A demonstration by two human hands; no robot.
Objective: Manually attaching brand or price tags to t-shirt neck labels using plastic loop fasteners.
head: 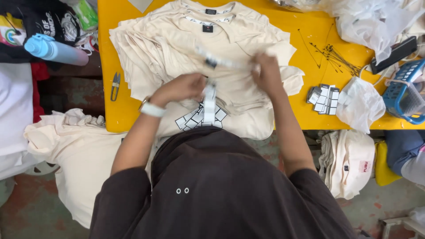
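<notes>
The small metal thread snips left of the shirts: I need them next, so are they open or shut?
Shut: the small metal thread snips lie flat, blades together.

Table top (310, 26) bright yellow. Stack of T-shirts (177, 48) cream, with small black label at neck. Strip of tags (209, 104) white with black edges (same pattern on loose tags (324, 98) at right). Wristband (152, 109) white. Person's shirt (221, 186) dark brown, plain. Bottle (53, 49) light blue. Thread snips (115, 84) dark grey. Basket (405, 90) blue. Plastic bags (376, 22) white, half clear. Floor (26, 208) grey-green with red patches.
</notes>
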